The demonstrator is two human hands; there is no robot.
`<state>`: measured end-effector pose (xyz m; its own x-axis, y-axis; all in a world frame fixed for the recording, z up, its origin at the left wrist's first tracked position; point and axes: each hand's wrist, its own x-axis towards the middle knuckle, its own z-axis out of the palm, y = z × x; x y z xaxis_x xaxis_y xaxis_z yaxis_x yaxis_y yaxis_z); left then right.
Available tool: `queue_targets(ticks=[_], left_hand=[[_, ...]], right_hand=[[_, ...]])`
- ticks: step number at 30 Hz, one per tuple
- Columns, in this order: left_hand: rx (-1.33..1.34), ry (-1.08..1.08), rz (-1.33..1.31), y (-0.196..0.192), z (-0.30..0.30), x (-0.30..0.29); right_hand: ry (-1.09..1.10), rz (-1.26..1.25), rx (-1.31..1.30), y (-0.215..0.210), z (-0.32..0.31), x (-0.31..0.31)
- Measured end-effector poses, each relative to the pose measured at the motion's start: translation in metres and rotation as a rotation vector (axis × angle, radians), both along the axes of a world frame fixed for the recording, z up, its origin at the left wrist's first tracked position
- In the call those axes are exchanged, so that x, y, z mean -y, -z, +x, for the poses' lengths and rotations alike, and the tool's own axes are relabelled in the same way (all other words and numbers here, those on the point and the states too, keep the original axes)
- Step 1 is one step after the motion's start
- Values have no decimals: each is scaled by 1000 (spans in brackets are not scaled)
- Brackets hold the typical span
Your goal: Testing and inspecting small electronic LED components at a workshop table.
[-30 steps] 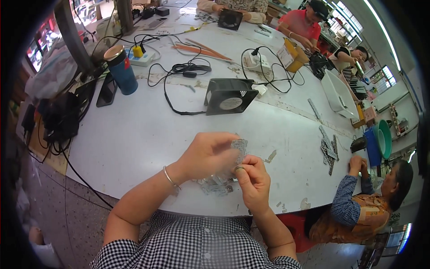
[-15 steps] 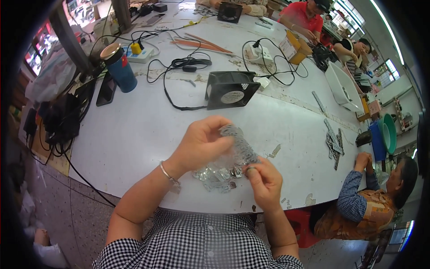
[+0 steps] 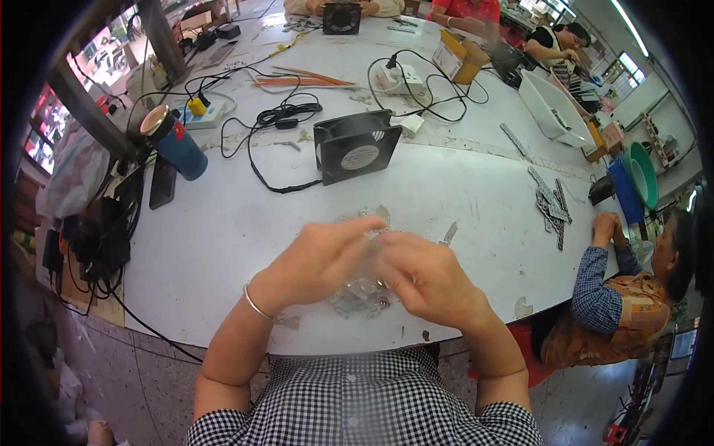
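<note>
the left hand (image 3: 316,260) and right hand (image 3: 428,279) are held close together over shiny pieces (image 3: 361,301) — apparently placed for easy reach — but their grip (blurred there) cannot be told.

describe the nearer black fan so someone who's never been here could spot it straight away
Start at the big white table and find the left hand and right hand over its near side. Straight beyond them stands a square-framed black fan, a black cable running off its left. Unlike the dark square unit at the far edge, it shows a pale oval label.
</note>
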<state>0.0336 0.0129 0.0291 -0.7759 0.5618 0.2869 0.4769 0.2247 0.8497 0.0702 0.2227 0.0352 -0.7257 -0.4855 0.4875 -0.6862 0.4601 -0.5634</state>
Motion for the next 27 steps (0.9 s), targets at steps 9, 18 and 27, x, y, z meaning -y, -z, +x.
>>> queue_targets(ticks=[9,18,27], left_hand=[[138,-12,97,11,-12,5],[22,-12,33,13,-12,1],[-71,-13,-56,20,-13,0]], right_hand=[[190,-318,438,5,-15,-3],[143,-268,356,16,-17,-4],[123,-140,375,16,-19,-2]])
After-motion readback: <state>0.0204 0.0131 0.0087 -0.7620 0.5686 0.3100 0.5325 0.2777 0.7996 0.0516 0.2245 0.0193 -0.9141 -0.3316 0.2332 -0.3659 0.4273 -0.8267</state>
